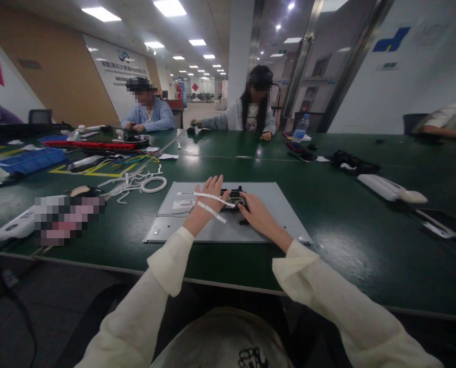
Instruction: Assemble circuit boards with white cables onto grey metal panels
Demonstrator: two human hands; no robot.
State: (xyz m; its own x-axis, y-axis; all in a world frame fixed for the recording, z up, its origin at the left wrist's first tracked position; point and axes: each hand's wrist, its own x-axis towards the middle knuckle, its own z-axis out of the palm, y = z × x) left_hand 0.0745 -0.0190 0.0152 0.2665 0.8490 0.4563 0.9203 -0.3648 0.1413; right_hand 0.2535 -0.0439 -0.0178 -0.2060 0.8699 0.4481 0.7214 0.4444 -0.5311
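A grey metal panel [289, 225] lies on the green table in front of me. On its middle rests a black part with an exposed circuit board [234, 196]. My left hand [208, 205] is over the panel's left half, fingers stretched out and thumb beside the black part. White strips [212, 210] that look like tape lie across the back of this hand. My right hand [261, 216] has its thumb and fingers closed on the right edge of the black part. A white label [184, 204] and a thin cable [170, 214] show on the panel's left side.
Left of the panel are a white tape roll [153, 184], tangled white strips [126, 183] and a blue tray [32, 160]. White elongated devices lie at the far left [28, 217] and right [388, 188]. Beyond sit two co-workers and a water bottle [300, 129].
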